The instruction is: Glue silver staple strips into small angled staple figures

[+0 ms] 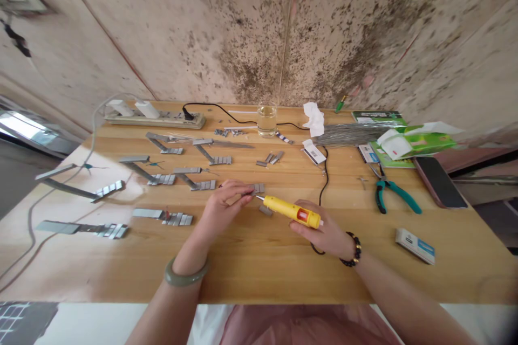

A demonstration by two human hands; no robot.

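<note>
My right hand (318, 230) is wrapped round a yellow glue gun (286, 210), whose metal nozzle points left toward my left fingertips. With thumb and fingers pinched, my left hand (226, 202) holds a small grey metal strip piece (257, 188) just by the nozzle. Another short grey strip (265, 210) lies on the wood below the gun. To the left stand several bent grey strip assemblies (156, 177) with segmented ends. Two flatter ones, including a long strip assembly (84, 228), lie nearer the front.
A power strip (162, 120) and a glass of yellowish liquid (267, 121) stand along the wall. To the right are teal-handled pliers (394, 194), a bundle of thin wires (350, 133), a phone (440, 182), a tissue pack (429, 143) and a small box (415, 246). A black cord (324, 183) crosses the table.
</note>
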